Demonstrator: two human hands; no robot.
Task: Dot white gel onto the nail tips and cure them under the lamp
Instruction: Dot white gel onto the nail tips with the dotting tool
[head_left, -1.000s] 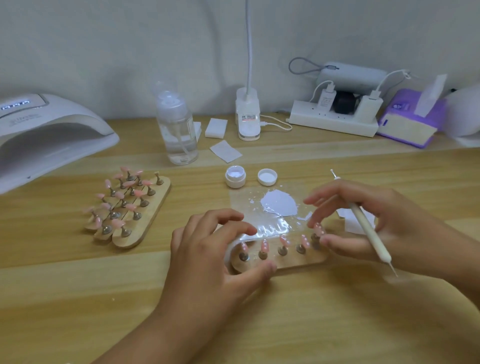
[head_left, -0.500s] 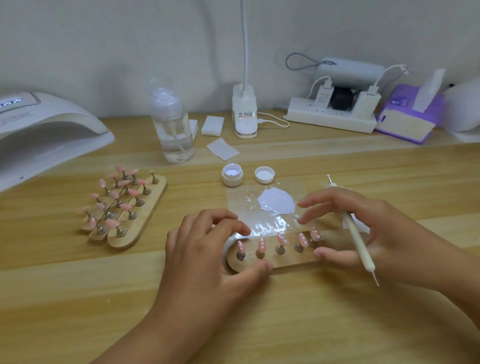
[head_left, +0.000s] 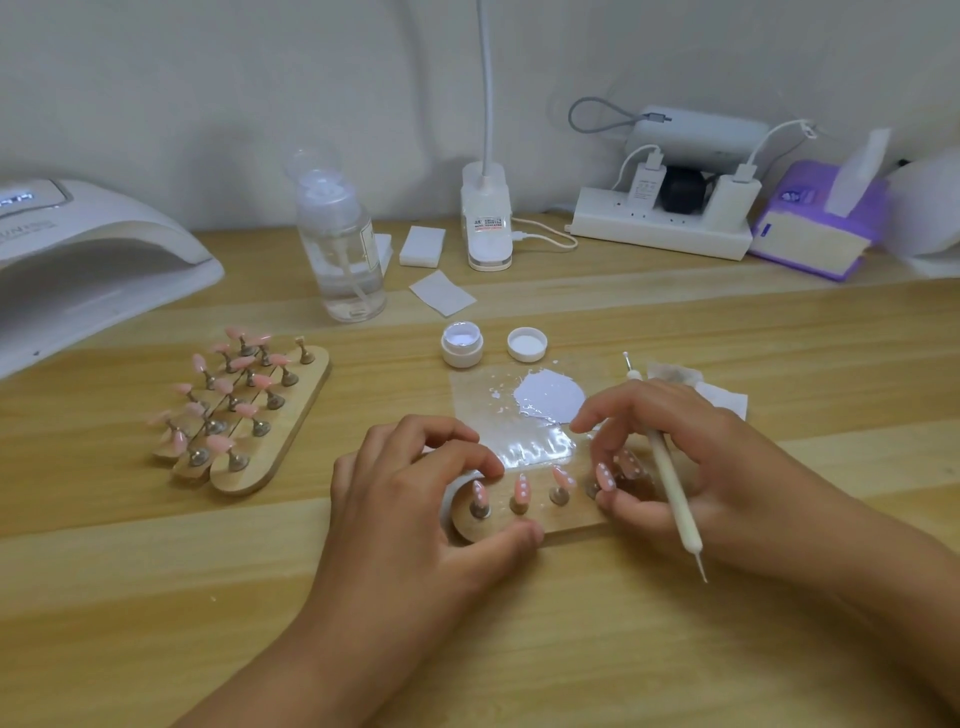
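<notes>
Wooden table (head_left: 156, 597), pale wall (head_left: 208, 78) behind.

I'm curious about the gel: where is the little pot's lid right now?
In the head view, the white lid lies on the table, just right of the open gel pot and behind the white gel puddle.

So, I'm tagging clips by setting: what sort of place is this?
Probably a home nail-art desk: a white curing lamp, wooden stands of pink nail tips, and an open pot of white gel.

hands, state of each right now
left hand: grips the stand at its left end
right hand: holds the pen, touches the stand's right end
</notes>
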